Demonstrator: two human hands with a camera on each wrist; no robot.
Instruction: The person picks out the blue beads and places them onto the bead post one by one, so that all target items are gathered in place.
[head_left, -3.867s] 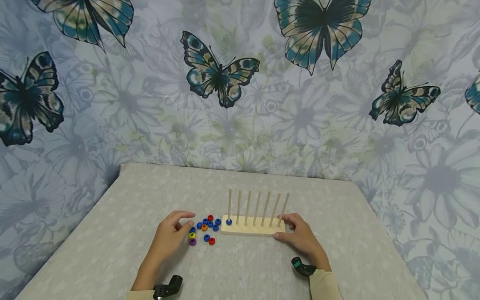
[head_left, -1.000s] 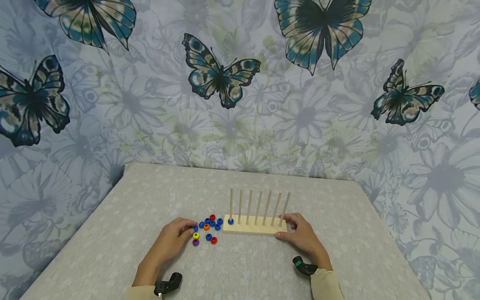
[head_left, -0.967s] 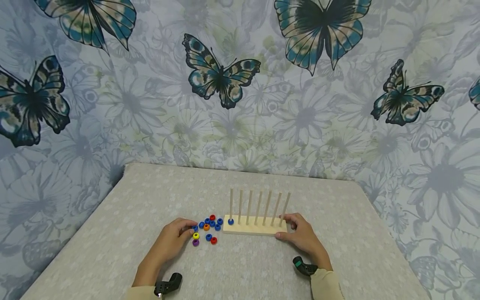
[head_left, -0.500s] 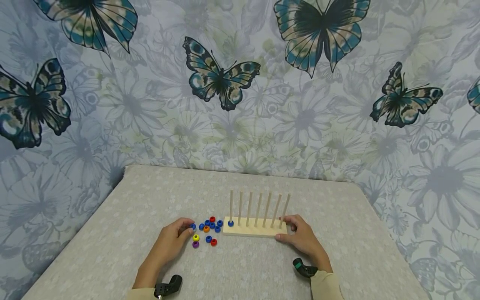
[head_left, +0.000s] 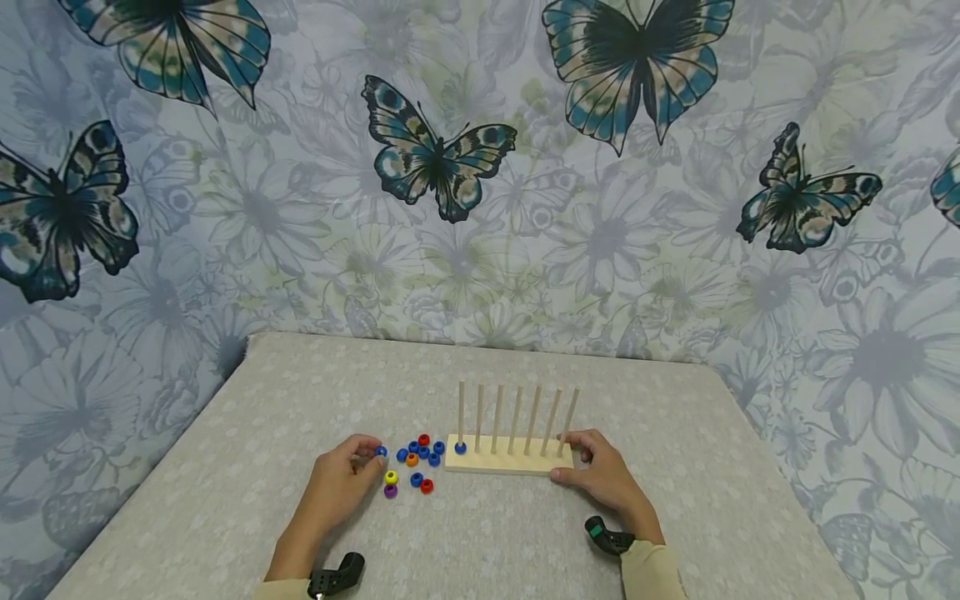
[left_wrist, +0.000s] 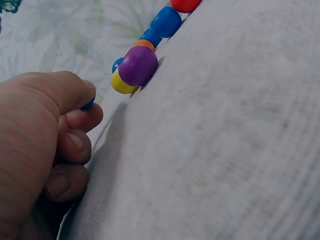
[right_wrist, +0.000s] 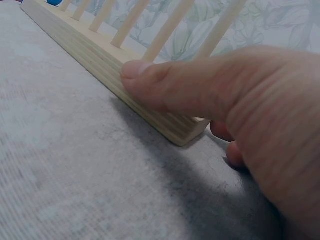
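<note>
left hand (head_left: 339, 483) now pinches a blue bead (head_left: 380, 452) lifted off the pile (head_left: 418, 457) (was reaching a second ago) | right hand (head_left: 600, 473) grips peg board (head_left: 504, 459) right end | bead near board's left, ready to thread

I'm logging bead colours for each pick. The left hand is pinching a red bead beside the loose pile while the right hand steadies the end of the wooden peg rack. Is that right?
Not quite: the bead pinched by the left hand is blue, not red, as the head view shows. The rest holds: it is beside the loose pile, and the right hand steadies the end of the wooden peg rack.
</note>
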